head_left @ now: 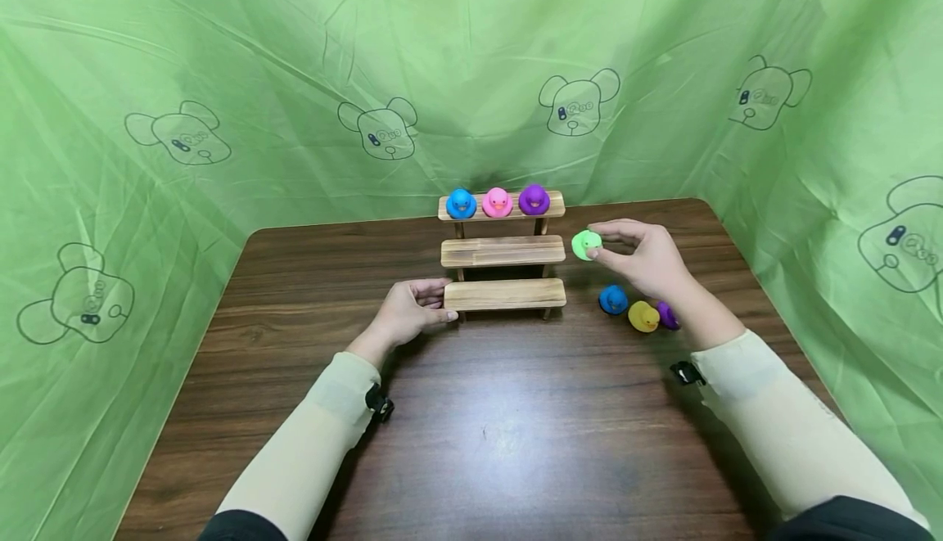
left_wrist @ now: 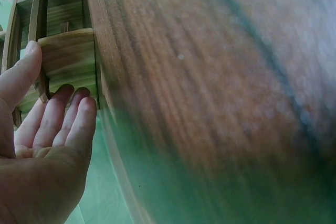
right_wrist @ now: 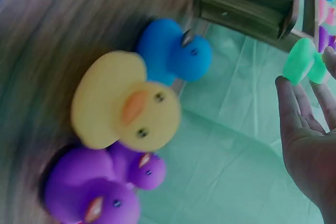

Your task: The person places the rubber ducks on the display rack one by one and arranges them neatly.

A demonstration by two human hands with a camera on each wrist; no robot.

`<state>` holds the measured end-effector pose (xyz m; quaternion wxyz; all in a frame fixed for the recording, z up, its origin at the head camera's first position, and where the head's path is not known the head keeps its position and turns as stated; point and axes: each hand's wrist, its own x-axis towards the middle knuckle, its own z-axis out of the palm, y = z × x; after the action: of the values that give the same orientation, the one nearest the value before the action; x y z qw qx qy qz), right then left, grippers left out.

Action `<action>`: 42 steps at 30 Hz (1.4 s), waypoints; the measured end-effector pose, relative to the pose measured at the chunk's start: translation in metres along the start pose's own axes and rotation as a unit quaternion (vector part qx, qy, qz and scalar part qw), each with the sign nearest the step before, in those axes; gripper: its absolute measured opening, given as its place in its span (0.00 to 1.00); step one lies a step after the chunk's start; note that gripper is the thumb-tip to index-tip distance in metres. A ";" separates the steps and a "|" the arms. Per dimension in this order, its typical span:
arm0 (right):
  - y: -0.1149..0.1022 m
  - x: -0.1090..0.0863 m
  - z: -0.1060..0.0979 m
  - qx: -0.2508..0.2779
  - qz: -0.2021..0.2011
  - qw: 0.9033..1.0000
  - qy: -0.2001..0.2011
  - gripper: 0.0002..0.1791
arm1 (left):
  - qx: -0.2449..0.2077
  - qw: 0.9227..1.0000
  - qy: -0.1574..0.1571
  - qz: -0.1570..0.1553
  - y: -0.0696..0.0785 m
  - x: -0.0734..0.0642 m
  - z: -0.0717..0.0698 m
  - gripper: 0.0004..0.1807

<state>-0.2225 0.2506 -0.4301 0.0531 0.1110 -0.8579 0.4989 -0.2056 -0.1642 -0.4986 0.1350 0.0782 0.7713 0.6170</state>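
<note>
A three-step wooden display stand (head_left: 504,294) stands at the back of the table. My left hand (head_left: 403,312) holds the left end of its lowest step, thumb at the front and fingers behind; in the left wrist view the thumb touches the edge of the wood. On the top step sit a blue duck (head_left: 461,204), a pink duck (head_left: 497,203) and a purple duck (head_left: 534,200). Just right of the middle step, my right hand (head_left: 648,259) pinches a light green rubber duck (head_left: 586,245) between thumb and fingertips, held above the table.
Below my right hand lie a blue duck (head_left: 613,299), a yellow duck (head_left: 644,317) and a purple duck (head_left: 668,315). Two purple ducks (right_wrist: 86,182) show in the right wrist view. Green cloth (head_left: 471,74) hangs behind and beside the brown table (head_left: 471,410).
</note>
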 end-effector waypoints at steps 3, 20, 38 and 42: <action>-0.009 0.000 0.005 0.012 0.000 1.000 -0.005 0.22 | -0.001 1.000 -0.001 0.001 0.000 0.000 0.000 0.32; -0.056 0.004 0.054 0.080 -0.058 0.994 -0.057 0.21 | 0.006 1.000 0.000 -0.004 -0.001 0.000 -0.001 0.33; -0.057 0.026 0.106 0.028 -0.102 0.991 -0.077 0.21 | 0.009 1.000 -0.002 -0.001 -0.003 0.001 -0.001 0.33; -0.062 0.030 0.114 0.012 -0.109 0.991 -0.077 0.22 | 0.012 1.000 0.001 -0.001 -0.003 0.001 -0.001 0.32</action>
<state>-0.2339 0.1182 -0.4279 0.0396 0.2425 -0.8363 0.4902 -0.2068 -0.1651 -0.5011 0.1339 0.0792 0.7791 0.6073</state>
